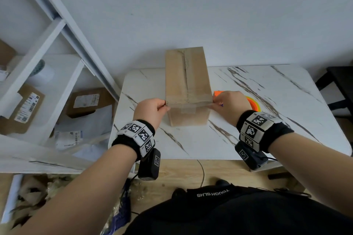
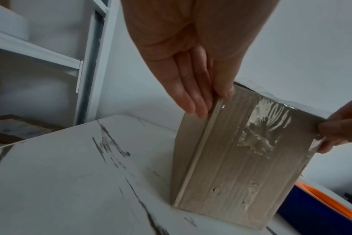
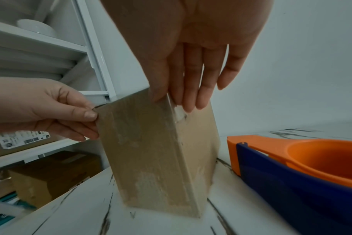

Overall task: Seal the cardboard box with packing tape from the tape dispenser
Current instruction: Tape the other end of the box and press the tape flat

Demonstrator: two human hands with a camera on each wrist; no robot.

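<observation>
Box (image 1: 188, 82) on table (image 1: 267, 135), dispenser (image 1: 254, 103) beside it.
We see left hand (image 1: 152, 109) and right hand (image 1: 228, 103) pinching its near top corners.

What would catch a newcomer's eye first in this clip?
The tall brown cardboard box stands mid-table on the white marble-patterned table, clear tape already along its top seam. The left hand and right hand pinch the near top corners. Just right of the box lies the orange and blue tape dispenser.

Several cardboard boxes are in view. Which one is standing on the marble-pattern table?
The plain cardboard box between both hands, left hand and right hand. The labelled boxes sit on the white shelf.
</observation>
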